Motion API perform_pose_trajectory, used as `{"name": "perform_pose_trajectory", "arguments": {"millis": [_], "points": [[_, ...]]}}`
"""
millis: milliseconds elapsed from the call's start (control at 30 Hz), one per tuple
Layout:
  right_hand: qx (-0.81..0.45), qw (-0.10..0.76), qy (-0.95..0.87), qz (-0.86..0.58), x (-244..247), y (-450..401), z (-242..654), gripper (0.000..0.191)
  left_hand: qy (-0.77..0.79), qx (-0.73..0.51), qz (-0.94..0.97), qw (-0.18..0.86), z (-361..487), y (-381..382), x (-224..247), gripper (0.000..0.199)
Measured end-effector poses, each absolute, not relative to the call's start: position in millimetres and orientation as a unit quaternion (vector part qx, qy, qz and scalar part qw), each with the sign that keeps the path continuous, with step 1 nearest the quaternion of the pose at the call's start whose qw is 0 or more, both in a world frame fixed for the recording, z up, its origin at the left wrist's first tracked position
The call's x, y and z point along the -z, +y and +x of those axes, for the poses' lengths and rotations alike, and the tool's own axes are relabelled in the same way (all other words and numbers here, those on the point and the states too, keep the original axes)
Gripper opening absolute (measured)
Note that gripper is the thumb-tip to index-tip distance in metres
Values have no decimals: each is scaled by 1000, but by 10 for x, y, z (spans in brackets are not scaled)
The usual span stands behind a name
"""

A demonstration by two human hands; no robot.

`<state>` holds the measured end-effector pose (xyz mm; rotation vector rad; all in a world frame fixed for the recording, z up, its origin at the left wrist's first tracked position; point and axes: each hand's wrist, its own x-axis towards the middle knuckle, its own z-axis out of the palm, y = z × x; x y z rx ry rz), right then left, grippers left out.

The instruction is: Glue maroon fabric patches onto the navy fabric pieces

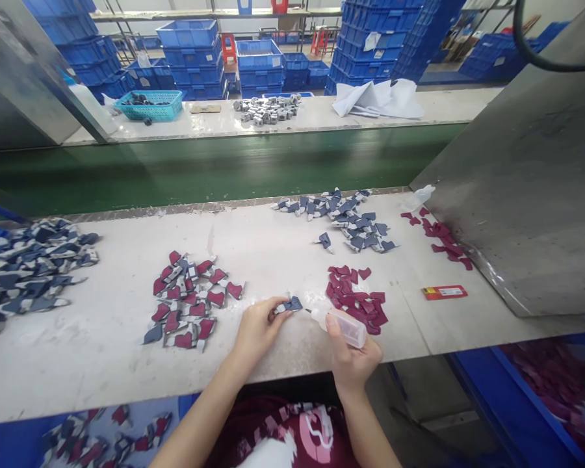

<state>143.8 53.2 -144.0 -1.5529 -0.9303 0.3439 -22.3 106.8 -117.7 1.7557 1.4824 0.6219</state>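
Near the table's front edge, my left hand (259, 326) pinches a small blue-and-grey part (291, 304) between thumb and fingers. My right hand (353, 354) is wrapped round a translucent squeeze bottle (346, 327), tilted so that its thin dark tip points left, close to the part. Whether the tip touches the part, I cannot tell. Maroon pieces (355, 299) lie in a pile just beyond the bottle. To the left of my left hand are grey parts with maroon faces (190, 299). Blue-and-grey parts (346, 214) are heaped farther back.
A large pile of blue-and-grey parts (34, 266) covers the far left. At right are a red-and-yellow packet (444, 292), more maroon pieces (446, 242) and a metal panel (531, 182). A green strip (253, 162) runs behind the table (102, 351); beyond stands a teal basket (151, 109).
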Motion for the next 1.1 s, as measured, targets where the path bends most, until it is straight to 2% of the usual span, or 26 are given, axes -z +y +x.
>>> {"name": "perform_pose_trajectory", "arguments": {"millis": [800, 1100], "points": [[-191, 600, -374, -681, 1394, 639, 1406, 41, 570, -253, 681, 384, -228, 1068, 1196, 22], [-227, 586, -438, -643, 1374, 631, 1430, 33, 580, -251, 672, 386, -218, 1067, 1191, 21]]}}
